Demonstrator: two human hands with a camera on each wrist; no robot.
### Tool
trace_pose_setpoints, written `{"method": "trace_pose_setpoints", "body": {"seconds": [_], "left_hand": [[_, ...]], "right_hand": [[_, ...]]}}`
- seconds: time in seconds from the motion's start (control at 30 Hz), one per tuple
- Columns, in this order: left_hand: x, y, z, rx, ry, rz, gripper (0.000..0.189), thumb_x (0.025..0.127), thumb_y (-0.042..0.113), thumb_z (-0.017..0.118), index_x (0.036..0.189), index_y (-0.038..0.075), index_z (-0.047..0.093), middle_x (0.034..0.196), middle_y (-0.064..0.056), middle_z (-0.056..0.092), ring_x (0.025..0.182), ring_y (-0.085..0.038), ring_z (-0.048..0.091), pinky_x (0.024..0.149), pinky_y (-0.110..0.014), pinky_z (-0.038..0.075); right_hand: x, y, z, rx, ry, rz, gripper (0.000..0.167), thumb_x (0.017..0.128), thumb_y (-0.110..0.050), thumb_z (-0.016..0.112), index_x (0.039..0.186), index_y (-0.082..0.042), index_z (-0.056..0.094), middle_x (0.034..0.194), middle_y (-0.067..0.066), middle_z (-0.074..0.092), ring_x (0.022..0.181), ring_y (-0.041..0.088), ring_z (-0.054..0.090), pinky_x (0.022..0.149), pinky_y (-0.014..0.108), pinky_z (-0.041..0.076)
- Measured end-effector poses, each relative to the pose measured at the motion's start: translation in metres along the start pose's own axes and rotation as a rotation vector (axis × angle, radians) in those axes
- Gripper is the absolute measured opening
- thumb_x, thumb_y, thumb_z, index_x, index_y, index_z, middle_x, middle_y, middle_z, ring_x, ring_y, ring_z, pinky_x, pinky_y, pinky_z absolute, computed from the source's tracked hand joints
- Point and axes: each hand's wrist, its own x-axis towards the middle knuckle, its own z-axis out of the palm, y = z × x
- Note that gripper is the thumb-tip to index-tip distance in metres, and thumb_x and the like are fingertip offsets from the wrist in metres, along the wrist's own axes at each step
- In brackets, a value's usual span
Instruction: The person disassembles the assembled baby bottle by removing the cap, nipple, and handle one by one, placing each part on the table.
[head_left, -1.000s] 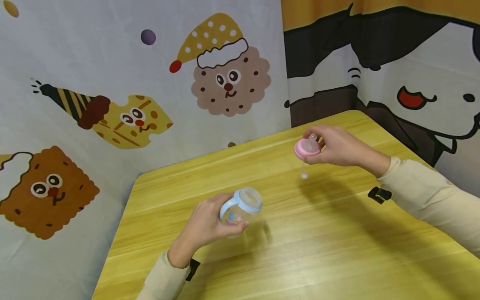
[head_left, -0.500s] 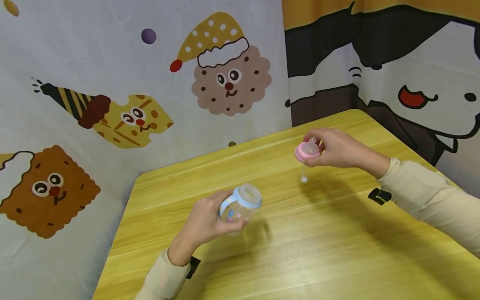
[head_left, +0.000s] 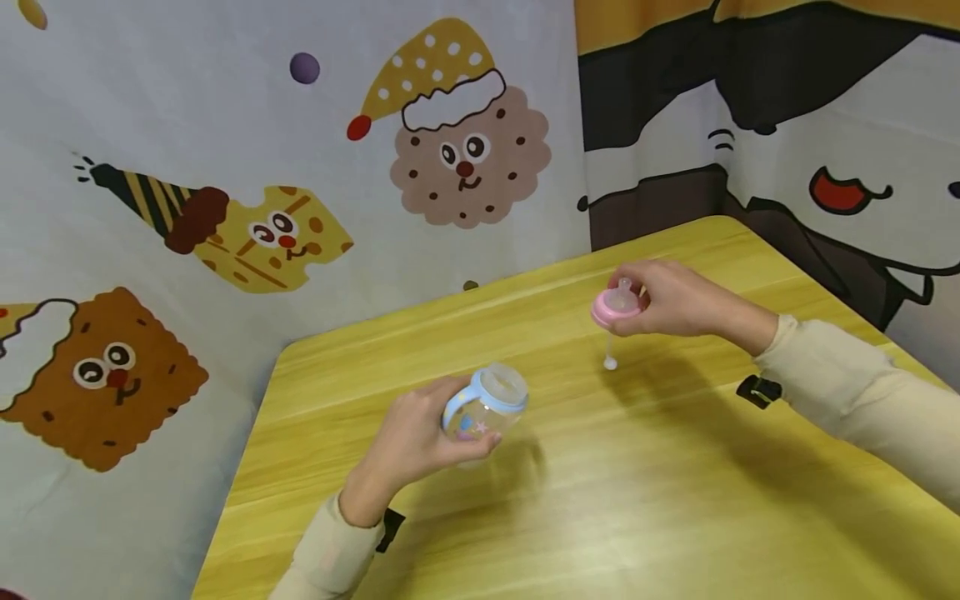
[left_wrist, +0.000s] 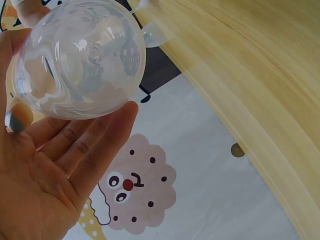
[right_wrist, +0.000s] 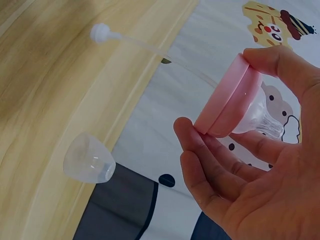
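Note:
My left hand [head_left: 416,437] grips a clear baby bottle [head_left: 480,423] with a light blue collar and handle. Its mouth is uncovered, and a star print shows on its side. In the left wrist view the rounded bottom of the bottle [left_wrist: 95,55] faces the camera, with fingers curved along its side. My right hand [head_left: 675,298] pinches a pink bottle ring [head_left: 609,310] by its rim, a clear nipple [right_wrist: 260,120] standing out of it on the palm side. From the ring's other side a thin straw [right_wrist: 160,52] hangs down, ending in a white weight [right_wrist: 101,33].
A translucent cap [right_wrist: 89,159] stands on the wood-patterned table [head_left: 637,500] near its far edge; in the head view it is hidden. Printed cloth [head_left: 187,83] with cartoon figures hangs behind the table and along its left side.
The right hand has lowered slightly with the pink ring, so the straw's weight hangs lower. The left hand's bottle has tipped a little. The head view has shifted slightly.

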Motion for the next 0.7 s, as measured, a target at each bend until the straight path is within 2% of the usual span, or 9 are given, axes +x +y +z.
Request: {"method": "trace_pose_setpoints", "body": {"seconds": [0.27,0.5,0.7], "left_hand": [[0.0018,0.0006,-0.0022,-0.021,-0.011,-0.018,0.059,0.079,0.044,0.087,0.129,0.016,0.072,0.106,0.004,0.077,0.078,-0.010,0.068,0.065,-0.024,0.055],[0.0035,0.0029,-0.0025,-0.010,-0.011,-0.013,0.060,0.079,0.044,0.087,0.130,0.015,0.072,0.108,0.004,0.077,0.081,-0.009,0.068,0.067,-0.024,0.056],[0.0025,0.0037,-0.0009,0.002,-0.008,-0.020,0.060,0.079,0.045,0.087,0.129,0.015,0.072,0.109,0.002,0.078,0.080,-0.006,0.067,0.066,-0.025,0.056]], "right_hand": [[-0.0017,0.0026,-0.0011,-0.004,-0.042,0.004,0.058,0.083,-0.031,0.088,0.126,0.000,0.066,0.108,0.015,0.069,0.088,0.025,0.062,0.072,0.036,0.052],[-0.0054,0.0037,-0.0002,0.006,-0.070,0.030,0.052,0.084,-0.030,0.087,0.123,-0.002,0.067,0.111,0.017,0.069,0.089,0.026,0.062,0.073,0.036,0.052],[-0.0062,0.0065,0.0016,0.010,-0.064,0.024,0.056,0.084,-0.033,0.088,0.124,0.000,0.066,0.111,0.019,0.070,0.089,0.026,0.063,0.072,0.036,0.052]]}}
